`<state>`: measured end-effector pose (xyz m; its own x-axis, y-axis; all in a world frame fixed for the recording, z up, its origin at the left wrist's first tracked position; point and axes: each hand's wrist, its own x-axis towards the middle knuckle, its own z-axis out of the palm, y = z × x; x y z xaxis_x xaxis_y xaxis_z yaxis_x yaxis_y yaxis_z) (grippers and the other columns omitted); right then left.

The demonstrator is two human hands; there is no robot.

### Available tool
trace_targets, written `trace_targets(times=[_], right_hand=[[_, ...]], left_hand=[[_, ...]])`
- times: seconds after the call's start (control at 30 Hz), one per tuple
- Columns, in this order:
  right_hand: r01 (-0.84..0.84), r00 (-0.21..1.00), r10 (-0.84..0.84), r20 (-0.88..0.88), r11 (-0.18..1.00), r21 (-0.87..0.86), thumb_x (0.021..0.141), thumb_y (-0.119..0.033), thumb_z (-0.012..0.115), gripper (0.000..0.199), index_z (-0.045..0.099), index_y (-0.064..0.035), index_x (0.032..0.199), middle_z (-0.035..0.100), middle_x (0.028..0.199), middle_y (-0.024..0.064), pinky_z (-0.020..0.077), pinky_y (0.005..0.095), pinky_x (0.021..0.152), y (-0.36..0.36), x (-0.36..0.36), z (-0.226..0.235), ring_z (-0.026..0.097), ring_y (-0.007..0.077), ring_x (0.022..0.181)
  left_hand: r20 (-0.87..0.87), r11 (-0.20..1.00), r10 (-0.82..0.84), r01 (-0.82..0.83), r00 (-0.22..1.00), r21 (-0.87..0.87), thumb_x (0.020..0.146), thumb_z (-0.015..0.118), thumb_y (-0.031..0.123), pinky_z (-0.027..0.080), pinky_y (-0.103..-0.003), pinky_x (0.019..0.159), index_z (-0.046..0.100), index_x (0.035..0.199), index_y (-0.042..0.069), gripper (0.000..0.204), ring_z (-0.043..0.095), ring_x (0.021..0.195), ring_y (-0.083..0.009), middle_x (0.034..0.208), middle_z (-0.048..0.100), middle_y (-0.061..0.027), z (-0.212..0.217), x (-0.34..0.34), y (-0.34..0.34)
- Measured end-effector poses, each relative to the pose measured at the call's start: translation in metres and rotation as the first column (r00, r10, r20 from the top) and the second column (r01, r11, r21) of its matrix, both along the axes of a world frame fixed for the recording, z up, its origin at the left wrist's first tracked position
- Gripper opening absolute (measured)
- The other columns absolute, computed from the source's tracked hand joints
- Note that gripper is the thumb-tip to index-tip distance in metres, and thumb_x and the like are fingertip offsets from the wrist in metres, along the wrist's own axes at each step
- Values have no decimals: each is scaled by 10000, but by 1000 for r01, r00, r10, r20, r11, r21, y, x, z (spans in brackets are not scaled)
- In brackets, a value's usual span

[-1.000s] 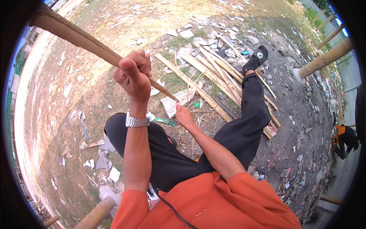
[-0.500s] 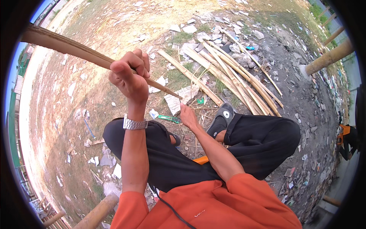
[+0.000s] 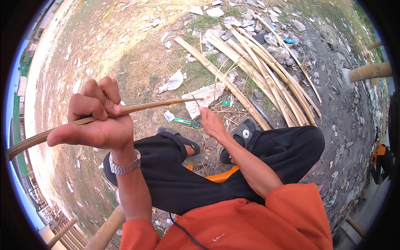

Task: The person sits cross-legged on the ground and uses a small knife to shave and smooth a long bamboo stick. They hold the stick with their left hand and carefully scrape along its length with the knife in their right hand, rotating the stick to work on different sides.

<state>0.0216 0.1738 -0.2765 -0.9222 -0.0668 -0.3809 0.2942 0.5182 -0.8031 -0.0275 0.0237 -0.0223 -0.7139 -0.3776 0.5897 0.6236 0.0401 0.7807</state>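
A long bamboo strip (image 3: 166, 103) runs from the left edge to the middle of the view. My left hand (image 3: 98, 118), wearing a metal watch at the wrist, is curled around it with the palm turned up and the thumb stretched out. Closed in front of my knees, my right hand (image 3: 211, 121) grips a small knife (image 3: 196, 100); its thin blade crosses the strip's far end, and the handle is hidden in the fingers. Behind that end lies a whitish flat slab (image 3: 196, 109) on the ground. A green box cutter (image 3: 187, 122) rests just left of my right hand.
Several split bamboo strips (image 3: 266, 79) lie in a pile ahead to the right. A dark flat blade-like piece (image 3: 262, 111) lies among them. Round bamboo posts (image 3: 370, 72) stand at the right and lower left. I sit on something orange (image 3: 221, 177); litter covers the ground.
My left hand has come lower and left, palm now up, swinging the strip from a steep slant to nearly level. My right hand has shifted slightly, and the knife blade now shows at the strip's end.
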Motion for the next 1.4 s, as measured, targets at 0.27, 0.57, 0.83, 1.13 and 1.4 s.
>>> trace_targets(times=[0.27,0.57,0.83,1.13,1.4], right_hand=[[-16,996,-3,87,976,218,908,-381,297,457,574,-17,916,577,791,296,429,511,712,20,-14,-29,553,462,791],[-32,993,-4,121,956,292,908,-383,285,457,549,-10,930,581,889,281,408,511,782,22,-23,-106,539,467,838],[-93,995,69,69,896,435,905,-401,313,438,538,-27,953,600,816,262,450,503,722,12,-23,-109,587,419,803],[-88,990,98,-102,991,101,924,-376,241,482,486,10,772,581,760,214,410,463,694,25,-41,-32,532,412,732],[-107,992,100,-73,989,-101,922,-336,297,416,466,19,786,491,646,257,339,480,614,15,9,93,464,450,651]], left_hand=[[-31,969,-241,242,970,55,695,222,798,95,-236,436,209,512,141,682,168,424,-83,472,195,31,-3,-4,14],[-61,953,-296,299,953,47,692,221,801,98,-237,425,225,512,133,692,176,405,-84,453,217,18,-5,-1,20],[-30,967,-250,248,968,-51,707,201,791,92,-239,433,220,516,136,682,167,414,-84,465,190,26,0,2,18],[9,996,-77,78,997,-46,720,190,784,101,-257,446,205,495,126,696,159,424,-94,446,195,15,3,-3,15],[-46,948,-319,319,947,-14,693,177,809,94,-263,449,210,497,129,709,140,419,-93,437,201,13,-4,0,10]])
